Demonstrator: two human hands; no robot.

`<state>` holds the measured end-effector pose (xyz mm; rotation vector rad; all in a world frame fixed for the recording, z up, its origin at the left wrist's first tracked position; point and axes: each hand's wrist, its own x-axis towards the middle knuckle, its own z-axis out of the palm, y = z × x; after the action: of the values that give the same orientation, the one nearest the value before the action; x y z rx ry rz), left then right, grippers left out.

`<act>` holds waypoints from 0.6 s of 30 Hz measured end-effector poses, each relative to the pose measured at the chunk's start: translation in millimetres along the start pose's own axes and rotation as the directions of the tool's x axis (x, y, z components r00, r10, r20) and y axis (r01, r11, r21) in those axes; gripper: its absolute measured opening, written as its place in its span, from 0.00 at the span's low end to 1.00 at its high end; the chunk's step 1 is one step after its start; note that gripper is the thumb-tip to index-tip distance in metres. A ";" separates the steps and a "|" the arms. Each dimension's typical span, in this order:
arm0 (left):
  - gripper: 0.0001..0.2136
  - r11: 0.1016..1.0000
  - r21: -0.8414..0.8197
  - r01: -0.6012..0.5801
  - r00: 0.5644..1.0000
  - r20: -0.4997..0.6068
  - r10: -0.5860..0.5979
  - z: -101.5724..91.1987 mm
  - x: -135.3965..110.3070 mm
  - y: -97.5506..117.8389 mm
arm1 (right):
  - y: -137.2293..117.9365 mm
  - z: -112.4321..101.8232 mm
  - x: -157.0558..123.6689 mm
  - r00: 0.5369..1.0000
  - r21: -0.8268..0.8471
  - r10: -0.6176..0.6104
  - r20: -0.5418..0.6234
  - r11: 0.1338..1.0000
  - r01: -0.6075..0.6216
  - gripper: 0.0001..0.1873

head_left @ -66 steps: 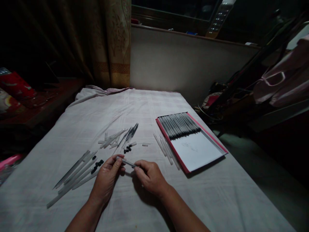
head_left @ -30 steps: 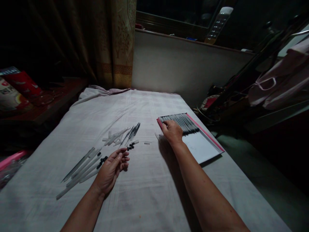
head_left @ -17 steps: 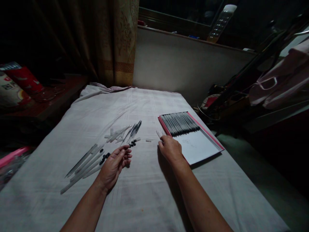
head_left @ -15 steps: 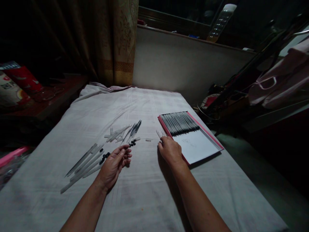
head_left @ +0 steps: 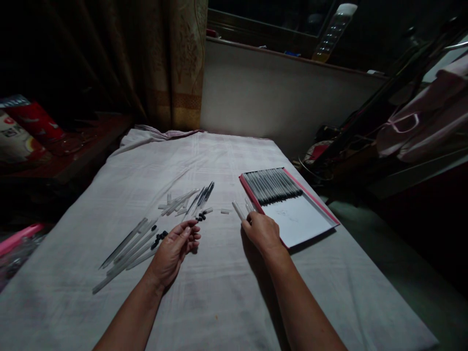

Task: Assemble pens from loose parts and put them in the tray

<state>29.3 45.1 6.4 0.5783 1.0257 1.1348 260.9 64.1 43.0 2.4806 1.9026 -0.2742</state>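
Observation:
My right hand [head_left: 261, 230] is closed on a slim clear pen cap [head_left: 238, 210] that points up and left from its fingertips. More clear caps [head_left: 249, 204] show just beyond the fingers, against the red-edged box [head_left: 252, 194]. My left hand [head_left: 179, 247] rests palm up with its fingers curled and thumb near the index finger; I cannot make out what it pinches, if anything. By its fingertips lie small black plugs [head_left: 201, 216] and dark-tipped pen refills [head_left: 203, 196]. Clear pen barrels [head_left: 133, 248] are spread left of it, with more black plugs [head_left: 158, 238] beside them.
In the box, a row of assembled pens [head_left: 272, 186] lies above a white sheet [head_left: 296, 222]. Short clear pieces [head_left: 179, 202] and a lone one [head_left: 224, 211] lie on the pale tablecloth [head_left: 219, 292]. A curtain [head_left: 183, 73] hangs behind the table.
My right hand has shifted slightly right, and a clear cap now sticks out further from its fingers. My left hand has hardly moved.

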 end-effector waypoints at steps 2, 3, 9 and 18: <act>0.19 0.997 0.055 -0.047 0.999 -0.011 0.048 1.5 -1.9 -3.9 | -2.6 -1.2 -3.2 0.991 0.036 -0.107 -0.078 0.993 0.110 0.12; 0.19 0.989 0.113 -0.098 0.994 -0.028 0.102 2.7 -3.6 -5.9 | -4.7 -1.7 -5.5 0.980 0.060 -0.162 -0.111 0.984 0.169 0.11; 0.12 0.638 0.571 -0.517 0.813 0.097 0.574 10.3 -16.3 -9.3 | -26.5 -0.8 -20.6 0.853 0.323 -0.514 -0.089 0.795 0.513 0.07; 0.07 0.655 0.652 -0.382 0.876 0.031 0.480 -2.4 -8.9 -11.3 | -46.0 14.9 5.2 0.791 0.803 -0.601 -0.118 0.411 0.432 0.12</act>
<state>31.7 32.5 -0.7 1.3766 1.4699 1.2382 216.0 79.7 32.3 1.8616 2.8496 -1.6771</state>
